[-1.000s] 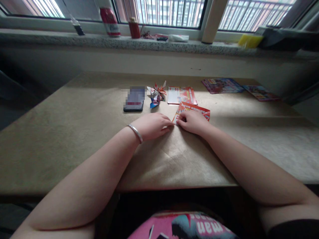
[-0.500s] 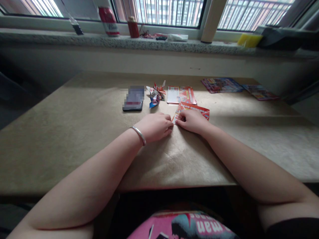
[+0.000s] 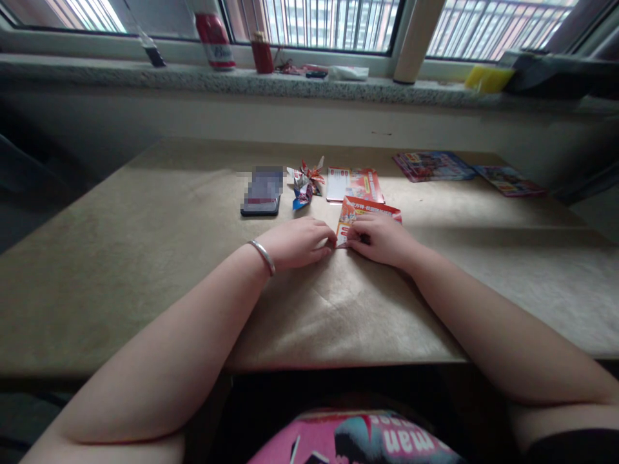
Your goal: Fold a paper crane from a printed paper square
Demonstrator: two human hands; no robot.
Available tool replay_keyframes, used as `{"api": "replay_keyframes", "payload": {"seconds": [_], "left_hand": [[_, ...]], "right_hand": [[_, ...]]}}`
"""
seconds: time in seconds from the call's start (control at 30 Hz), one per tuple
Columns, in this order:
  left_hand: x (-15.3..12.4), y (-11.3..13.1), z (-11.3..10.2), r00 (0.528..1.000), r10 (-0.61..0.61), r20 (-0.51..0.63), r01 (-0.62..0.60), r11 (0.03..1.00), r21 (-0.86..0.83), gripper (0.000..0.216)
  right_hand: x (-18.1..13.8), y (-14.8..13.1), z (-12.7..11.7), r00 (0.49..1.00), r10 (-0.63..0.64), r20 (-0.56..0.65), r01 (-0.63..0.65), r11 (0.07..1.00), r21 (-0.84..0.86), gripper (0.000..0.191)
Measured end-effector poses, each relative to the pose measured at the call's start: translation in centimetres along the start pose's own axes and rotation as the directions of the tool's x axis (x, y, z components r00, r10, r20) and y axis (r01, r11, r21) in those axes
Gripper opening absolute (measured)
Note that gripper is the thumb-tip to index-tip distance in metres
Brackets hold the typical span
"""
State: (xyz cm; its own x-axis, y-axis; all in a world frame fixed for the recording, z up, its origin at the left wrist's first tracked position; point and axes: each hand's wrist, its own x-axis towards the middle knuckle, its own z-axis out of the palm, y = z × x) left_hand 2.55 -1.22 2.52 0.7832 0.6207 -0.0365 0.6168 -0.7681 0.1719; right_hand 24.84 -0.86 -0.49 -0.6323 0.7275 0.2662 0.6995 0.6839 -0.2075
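An orange-red printed flyer (image 3: pixel 370 206) lies on the table, its left edge partly folded or creased. My right hand (image 3: pixel 380 238) rests on it with curled fingers, thumb and fingertips pressing near the lower left part. My left hand (image 3: pixel 300 243) wears a silver bangle (image 3: pixel 264 256). Its fingers are bent together, and the tips touch the flyer's lower left edge. My right hand covers the lower right of the flyer. Behind lie a stack of similar flyers (image 3: pixel 358 185) and several folded paper shapes (image 3: pixel 305 183) in red, white and blue.
A dark phone (image 3: pixel 262 191) lies left of the folded shapes. Blue-purple printed leaflets (image 3: pixel 435 165) lie at the back right, with another pile (image 3: pixel 510 180) beside them. On the stone windowsill (image 3: pixel 178 76) stand a red-and-white can (image 3: pixel 215 42) and a red container (image 3: pixel 262 53).
The flyer has turned, so its left edge now stands more upright. My right hand has shifted slightly right and down. My left fingers still touch its edge.
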Motion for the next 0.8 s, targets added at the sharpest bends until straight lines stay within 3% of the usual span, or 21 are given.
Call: {"api": "replay_keyframes", "payload": {"seconds": [0.13, 0.27, 0.4, 0.53, 0.8], "left_hand": [[-0.2, -0.2, 0.3, 0.998, 0.06, -0.017, -0.06, 0.998, 0.026, 0.027], [-0.5, 0.4, 0.4, 0.999, 0.046, -0.017, -0.044, 0.992, 0.117, 0.03], [-0.3, 0.9, 0.6, 0.998, 0.059, 0.017, -0.061, 0.987, 0.151, 0.034], [0.1, 0.6, 1.3, 0.995, 0.091, -0.036, -0.087, 0.991, 0.103, 0.044], [-0.1, 0.9, 0.7, 0.994, 0.11, -0.005, -0.109, 0.991, 0.077, 0.033]], "right_hand": [[-0.6, -0.2, -0.9, 0.994, -0.104, 0.034, 0.104, 0.995, -0.008, 0.014], [-0.8, -0.1, -1.1, 0.985, -0.15, 0.08, 0.146, 0.988, 0.049, 0.014], [-0.8, -0.1, -1.1, 0.99, -0.118, 0.08, 0.121, 0.992, -0.04, 0.018], [-0.9, -0.3, -1.3, 0.996, -0.042, 0.084, 0.054, 0.989, -0.14, 0.019], [-0.9, -0.3, -1.6, 0.993, 0.031, 0.11, -0.02, 0.995, -0.093, 0.019]]}}
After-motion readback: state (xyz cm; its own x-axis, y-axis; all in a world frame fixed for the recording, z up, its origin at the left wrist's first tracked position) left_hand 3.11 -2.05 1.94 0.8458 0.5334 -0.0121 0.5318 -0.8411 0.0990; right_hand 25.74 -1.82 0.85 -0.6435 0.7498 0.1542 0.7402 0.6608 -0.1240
